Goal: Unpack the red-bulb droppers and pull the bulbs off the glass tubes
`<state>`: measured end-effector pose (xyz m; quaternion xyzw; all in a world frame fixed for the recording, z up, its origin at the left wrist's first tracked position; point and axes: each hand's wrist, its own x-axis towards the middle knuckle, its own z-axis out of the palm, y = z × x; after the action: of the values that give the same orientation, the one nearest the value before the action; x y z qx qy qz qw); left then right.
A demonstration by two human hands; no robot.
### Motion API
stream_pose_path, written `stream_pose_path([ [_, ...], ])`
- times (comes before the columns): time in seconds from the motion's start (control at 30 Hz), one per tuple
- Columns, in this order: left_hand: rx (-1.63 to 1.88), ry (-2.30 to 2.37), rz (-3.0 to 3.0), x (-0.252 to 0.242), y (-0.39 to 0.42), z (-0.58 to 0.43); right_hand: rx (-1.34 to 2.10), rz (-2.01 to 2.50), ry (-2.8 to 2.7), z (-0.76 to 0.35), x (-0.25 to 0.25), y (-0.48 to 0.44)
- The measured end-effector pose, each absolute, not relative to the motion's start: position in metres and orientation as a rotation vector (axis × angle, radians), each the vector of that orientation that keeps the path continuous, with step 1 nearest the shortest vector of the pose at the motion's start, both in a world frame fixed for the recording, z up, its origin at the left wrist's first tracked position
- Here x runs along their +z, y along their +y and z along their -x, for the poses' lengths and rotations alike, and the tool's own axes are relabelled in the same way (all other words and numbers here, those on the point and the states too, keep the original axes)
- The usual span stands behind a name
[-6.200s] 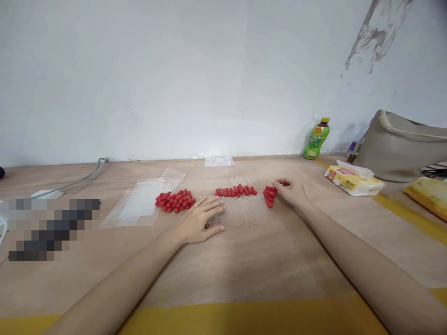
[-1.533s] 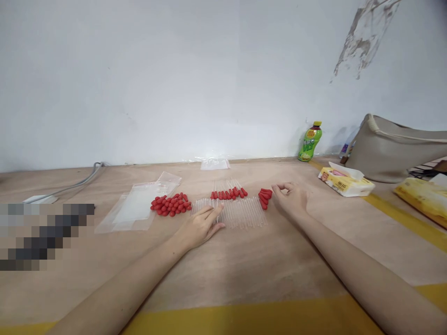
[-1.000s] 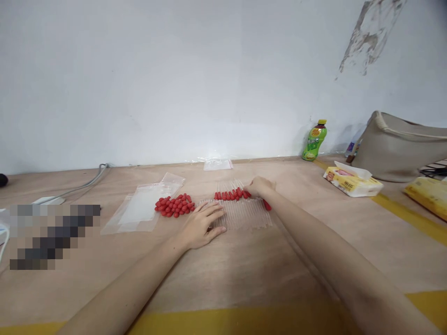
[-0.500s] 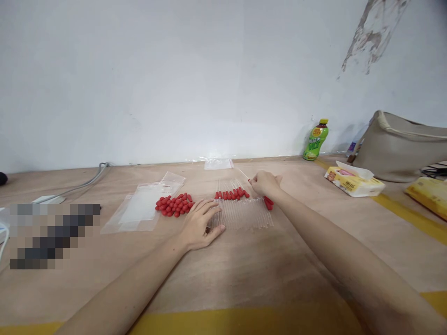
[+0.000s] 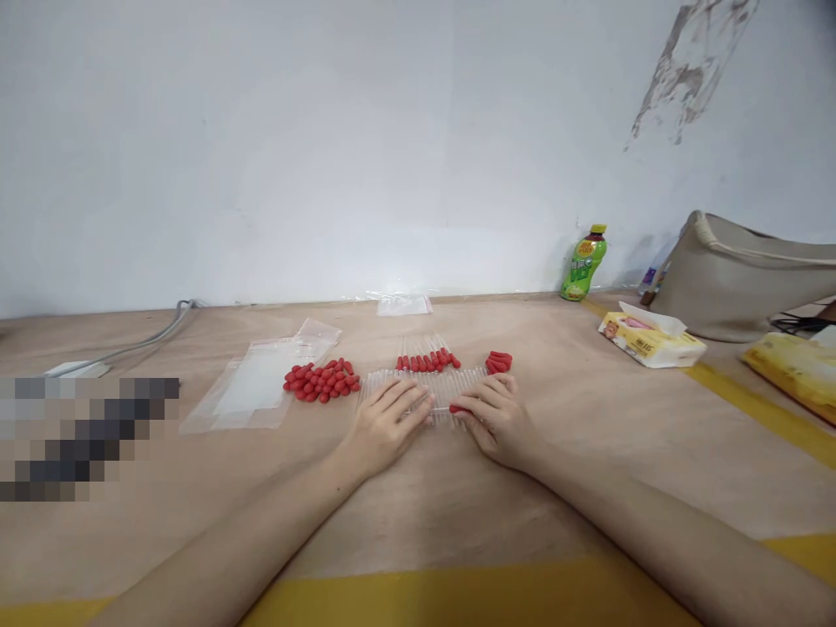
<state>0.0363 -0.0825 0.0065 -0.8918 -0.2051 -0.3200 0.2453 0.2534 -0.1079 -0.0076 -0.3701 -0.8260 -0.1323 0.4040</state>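
Clear thin tubes (image 5: pixel 448 384) lie side by side in a row on the wooden table. My left hand (image 5: pixel 392 422) rests over their left part, its thumb and fingertips together at a tube's end. My right hand (image 5: pixel 500 418) pinches a red rubber bulb (image 5: pixel 455 408) near the middle of the row. Behind the tubes lie several droppers with red bulbs (image 5: pixel 428 360), their clear stems pointing to the wall. A heap of red bulbs (image 5: pixel 321 381) sits left of my left hand, and a few more bulbs (image 5: pixel 499 360) lie just beyond my right hand.
Clear plastic bags (image 5: pixel 252 387) lie at the left, and a small bag (image 5: pixel 405 305) lies by the wall. A green bottle (image 5: pixel 583 264), a tissue pack (image 5: pixel 653 338), a yellow pack (image 5: pixel 797 370) and a grey bag (image 5: pixel 738 274) stand at the right. A grey cable (image 5: pixel 147 341) runs back left.
My right hand has come back from behind the red-bulbed droppers to the front of the tube row, now at a red bulb. My left hand has shifted slightly right and its fingers have closed.
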Motion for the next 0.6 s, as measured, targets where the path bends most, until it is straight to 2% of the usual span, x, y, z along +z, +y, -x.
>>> stream_pose_path([
  [0.6,-0.923,-0.464,2.542,-0.0001,-0.0859,-0.0437,-0.485,0.770,-2.214,-0.2500,-0.0086,-0.1049],
])
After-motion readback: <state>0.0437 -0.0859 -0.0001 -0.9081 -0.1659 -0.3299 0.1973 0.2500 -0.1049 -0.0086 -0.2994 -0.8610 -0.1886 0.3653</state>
